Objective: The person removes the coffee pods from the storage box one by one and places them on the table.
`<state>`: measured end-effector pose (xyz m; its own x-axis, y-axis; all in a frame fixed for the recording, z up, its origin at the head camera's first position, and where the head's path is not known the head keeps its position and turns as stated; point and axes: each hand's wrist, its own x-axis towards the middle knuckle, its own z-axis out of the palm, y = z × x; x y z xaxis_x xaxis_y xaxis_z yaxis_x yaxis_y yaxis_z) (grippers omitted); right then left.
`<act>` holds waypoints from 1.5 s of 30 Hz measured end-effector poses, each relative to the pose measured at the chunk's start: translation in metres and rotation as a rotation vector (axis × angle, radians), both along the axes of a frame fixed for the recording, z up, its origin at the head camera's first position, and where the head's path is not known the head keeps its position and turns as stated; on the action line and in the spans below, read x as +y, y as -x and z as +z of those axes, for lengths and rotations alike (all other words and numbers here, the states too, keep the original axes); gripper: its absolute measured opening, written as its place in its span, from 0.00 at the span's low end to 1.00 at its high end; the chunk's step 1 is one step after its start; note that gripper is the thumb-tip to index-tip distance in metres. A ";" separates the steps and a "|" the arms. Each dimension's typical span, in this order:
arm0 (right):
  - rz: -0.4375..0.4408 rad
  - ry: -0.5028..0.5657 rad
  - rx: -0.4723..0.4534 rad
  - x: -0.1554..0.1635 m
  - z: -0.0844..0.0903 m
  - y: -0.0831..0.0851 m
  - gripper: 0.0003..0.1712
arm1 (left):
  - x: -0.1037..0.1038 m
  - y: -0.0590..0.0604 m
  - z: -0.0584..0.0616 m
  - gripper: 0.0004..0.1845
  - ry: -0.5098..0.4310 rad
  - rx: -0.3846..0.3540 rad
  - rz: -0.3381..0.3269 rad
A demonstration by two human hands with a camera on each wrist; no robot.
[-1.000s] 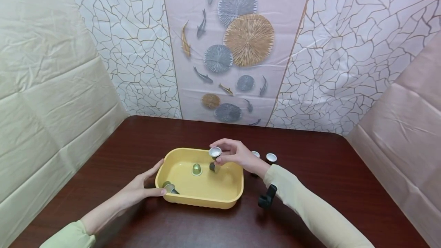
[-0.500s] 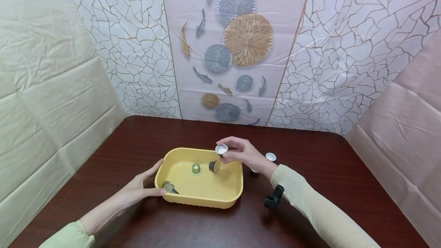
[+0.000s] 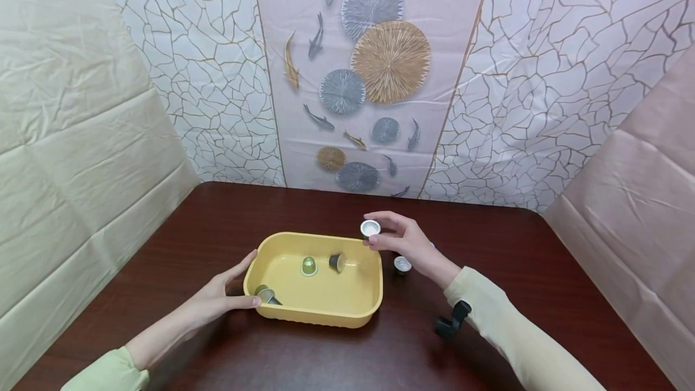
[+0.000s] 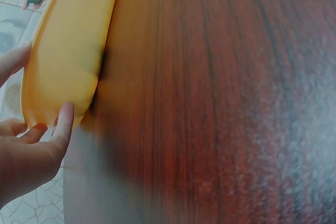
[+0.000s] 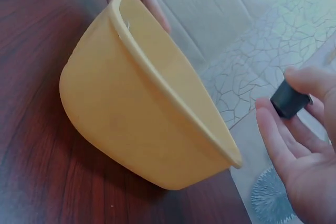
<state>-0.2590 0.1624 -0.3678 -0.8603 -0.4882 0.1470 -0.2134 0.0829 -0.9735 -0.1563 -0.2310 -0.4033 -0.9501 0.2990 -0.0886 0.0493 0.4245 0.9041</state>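
A yellow plastic tub (image 3: 320, 317) stands on the dark wooden table. Inside it are an upright green capsule (image 3: 309, 266), a dark capsule on its side (image 3: 337, 262) and another capsule (image 3: 266, 294) in the near left corner. My right hand (image 3: 374, 232) pinches a silver-topped capsule (image 3: 370, 228) just beyond the tub's far right corner; the right wrist view shows its dark body (image 5: 290, 99) between my fingertips (image 5: 302, 80). My left hand (image 3: 239, 285) lies with straight fingers against the tub's left end (image 4: 68, 51), thumb (image 4: 63, 124) on the near corner.
One more capsule (image 3: 402, 265) stands on the table right of the tub, below my right hand. A black wrist mount (image 3: 450, 322) hangs under my right sleeve. Patterned sheets wall in the table at the back and sides.
My right hand has carried the pinched capsule rightward, from above the tub's far side to just outside its far right corner. My left hand and the tub have stayed put.
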 end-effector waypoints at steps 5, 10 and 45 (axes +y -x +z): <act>-0.066 0.016 0.004 0.014 -0.002 -0.007 0.29 | 0.000 0.000 0.001 0.52 -0.002 0.003 -0.001; -0.128 -0.013 0.017 0.025 -0.004 -0.014 0.29 | 0.000 -0.001 0.001 0.51 0.000 0.017 -0.005; -0.451 -0.343 0.218 0.086 -0.039 -0.029 0.24 | 0.000 0.000 -0.001 0.52 -0.004 -0.008 0.009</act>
<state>-0.2295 0.2487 -0.4067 -0.9611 -0.1336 0.2418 -0.2758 0.5129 -0.8130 -0.1567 -0.2309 -0.4046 -0.9519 0.2913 -0.0946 0.0388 0.4210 0.9062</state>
